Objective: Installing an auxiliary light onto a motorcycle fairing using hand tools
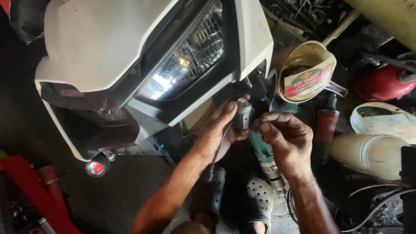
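Below white scooter fairing (99, 47), left hand (216, 130), small lamp (242, 115), right hand (288, 141), green drill (262, 151).

One camera only, worn on the person's head, so no second view overlaps it. It looks steeply down past the forearms to the floor (112, 195), where grey clogs (260, 201) show at the bottom edge. Close range: the left hand (219, 130) and right hand (288, 141) sit just below centre, near the lens. The white scooter front panel (99, 43) with its headlight (186, 56) fills the upper left, cut off by the frame. Workshop clutter, a tin can (305, 71) among it, crowds the right side.
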